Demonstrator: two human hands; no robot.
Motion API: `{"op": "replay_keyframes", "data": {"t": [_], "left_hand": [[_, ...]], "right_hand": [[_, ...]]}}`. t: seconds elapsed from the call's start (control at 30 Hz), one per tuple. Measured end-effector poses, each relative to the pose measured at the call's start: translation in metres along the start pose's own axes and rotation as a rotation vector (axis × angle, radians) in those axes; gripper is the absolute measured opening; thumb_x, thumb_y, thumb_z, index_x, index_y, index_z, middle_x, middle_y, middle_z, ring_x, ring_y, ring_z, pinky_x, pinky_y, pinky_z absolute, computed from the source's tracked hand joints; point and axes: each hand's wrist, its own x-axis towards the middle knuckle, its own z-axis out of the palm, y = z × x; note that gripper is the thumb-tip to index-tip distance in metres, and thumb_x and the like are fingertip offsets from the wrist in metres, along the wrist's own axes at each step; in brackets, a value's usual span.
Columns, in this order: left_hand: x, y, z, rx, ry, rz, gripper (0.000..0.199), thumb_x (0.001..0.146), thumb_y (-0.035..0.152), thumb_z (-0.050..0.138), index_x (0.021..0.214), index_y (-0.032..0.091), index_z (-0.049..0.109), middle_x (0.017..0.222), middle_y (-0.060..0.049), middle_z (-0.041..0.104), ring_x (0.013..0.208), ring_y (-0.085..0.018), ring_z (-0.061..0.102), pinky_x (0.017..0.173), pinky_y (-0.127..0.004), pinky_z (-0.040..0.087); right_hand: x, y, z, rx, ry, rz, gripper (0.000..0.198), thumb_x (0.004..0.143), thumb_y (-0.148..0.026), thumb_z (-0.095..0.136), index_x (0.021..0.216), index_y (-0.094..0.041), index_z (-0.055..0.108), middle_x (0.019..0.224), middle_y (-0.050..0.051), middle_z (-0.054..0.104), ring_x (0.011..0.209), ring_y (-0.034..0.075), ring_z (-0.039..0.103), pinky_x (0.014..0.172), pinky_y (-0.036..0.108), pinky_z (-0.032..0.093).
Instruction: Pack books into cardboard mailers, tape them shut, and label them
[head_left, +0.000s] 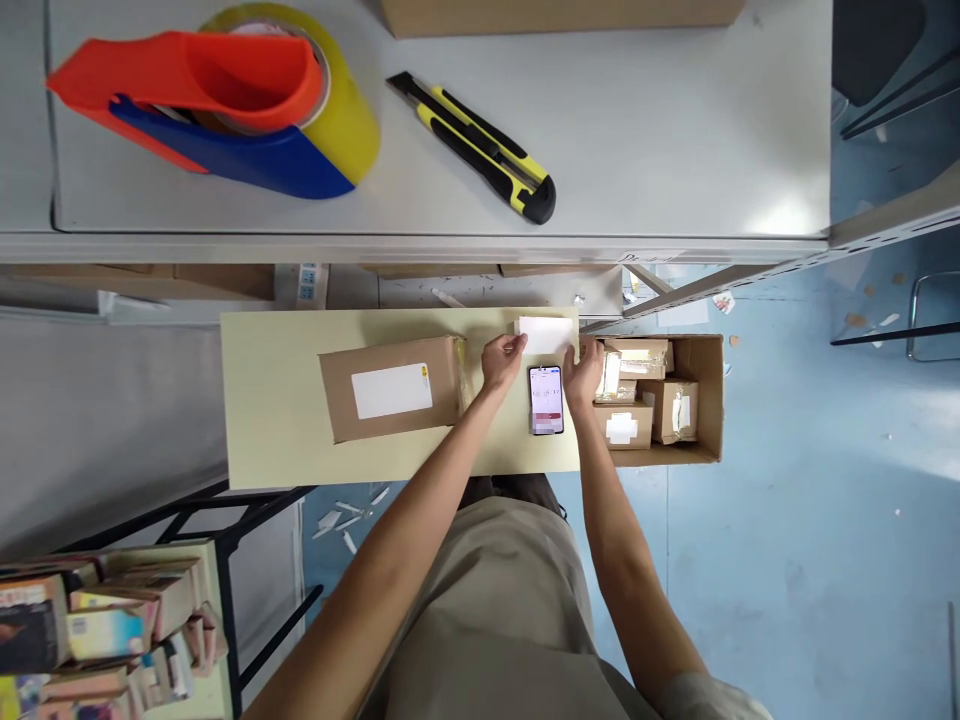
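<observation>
A small stack of white paper labels (546,335) lies at the far right corner of the cream table. My left hand (501,362) pinches the stack's left edge between thumb and fingertips. My right hand (583,374) is at the stack's lower right corner, its thumb and fingers apart and nothing seen in its grasp. Between my wrists a phone (546,400) lies face up with its screen lit. To the left of my left hand sits a taped cardboard box (394,390) with a white label on top.
An open carton (712,400) of several small labelled boxes stands against the table's (277,400) right end. Above, a grey shelf (637,130) bears a tape dispenser (247,110) and a yellow-black box cutter (480,145). Books (112,630) fill a rack at lower left.
</observation>
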Motion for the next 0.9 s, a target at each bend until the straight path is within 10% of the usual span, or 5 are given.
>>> {"op": "replay_keyframes", "data": {"t": [0.13, 0.3, 0.43, 0.67, 0.9], "left_hand": [[-0.004, 0.010, 0.004, -0.091, -0.038, 0.039, 0.036, 0.091, 0.053, 0.079, 0.082, 0.018, 0.073, 0.093, -0.011, 0.083, 0.091, -0.024, 0.078, 0.084, -0.031, 0.059], [-0.009, 0.021, 0.007, -0.026, -0.122, 0.213, 0.047, 0.108, 0.056, 0.056, 0.092, 0.019, 0.078, 0.104, -0.011, 0.084, 0.105, -0.026, 0.079, 0.099, -0.035, 0.059], [-0.008, 0.018, 0.012, 0.264, -0.250, 0.395, 0.042, 0.114, 0.034, 0.042, 0.122, 0.018, 0.080, 0.136, -0.014, 0.079, 0.136, -0.028, 0.070, 0.121, -0.041, 0.051], [-0.001, 0.019, 0.041, 0.904, -0.660, 0.598, 0.077, 0.094, 0.004, 0.048, 0.170, 0.012, 0.044, 0.186, -0.011, 0.024, 0.163, -0.033, 0.040, 0.130, -0.050, 0.043], [0.003, 0.033, 0.058, 0.996, -0.639, 0.547, 0.074, 0.099, 0.006, 0.042, 0.172, 0.019, 0.045, 0.182, -0.010, 0.035, 0.159, -0.035, 0.040, 0.127, -0.056, 0.044]], "right_hand": [[-0.004, -0.013, 0.007, -0.049, -0.172, -0.233, 0.056, 0.097, -0.032, 0.071, 0.151, -0.019, 0.060, 0.160, 0.022, 0.054, 0.150, 0.036, 0.052, 0.122, 0.055, 0.048], [0.000, -0.028, 0.006, 0.010, -0.104, -0.249, 0.041, 0.102, -0.035, 0.066, 0.140, -0.021, 0.066, 0.151, 0.019, 0.062, 0.142, 0.034, 0.059, 0.120, 0.054, 0.049], [0.012, -0.024, -0.014, 0.128, 0.062, -0.159, 0.032, 0.106, -0.044, 0.059, 0.125, -0.021, 0.070, 0.127, 0.015, 0.073, 0.119, 0.030, 0.070, 0.106, 0.048, 0.057], [0.032, -0.012, -0.042, 0.184, 0.260, 0.147, 0.046, 0.108, -0.063, 0.051, 0.094, -0.021, 0.065, 0.088, 0.007, 0.072, 0.084, 0.023, 0.067, 0.080, 0.035, 0.056], [0.044, 0.014, -0.024, 0.200, 0.257, 0.337, 0.055, 0.101, -0.072, 0.053, 0.075, -0.024, 0.056, 0.073, 0.004, 0.065, 0.074, 0.021, 0.060, 0.074, 0.034, 0.054]]}}
